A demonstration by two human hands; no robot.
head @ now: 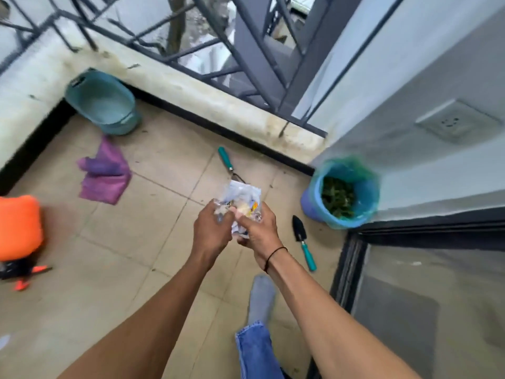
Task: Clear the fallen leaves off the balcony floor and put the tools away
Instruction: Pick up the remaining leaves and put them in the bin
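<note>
My left hand (210, 229) and my right hand (258, 228) together grip a crumpled clear plastic packet (243, 195) with printed colours, held above the tiled floor. On the floor beyond it lies a small garden rake with a teal handle (225, 159), its head partly hidden by the packet. To the right of my hands, a black trowel with a teal handle (303, 242) lies on the tiles. A blue bin lined with a green bag (369, 192) stands by the wall and holds green leaves (337, 199).
A teal basin (82, 88) leans in the far left corner. A purple cloth (105, 173) lies on the tiles. An orange container (19, 228) stands at the left edge. A railing (246, 50) tops the low wall. A sliding door track (347, 263) runs at the right.
</note>
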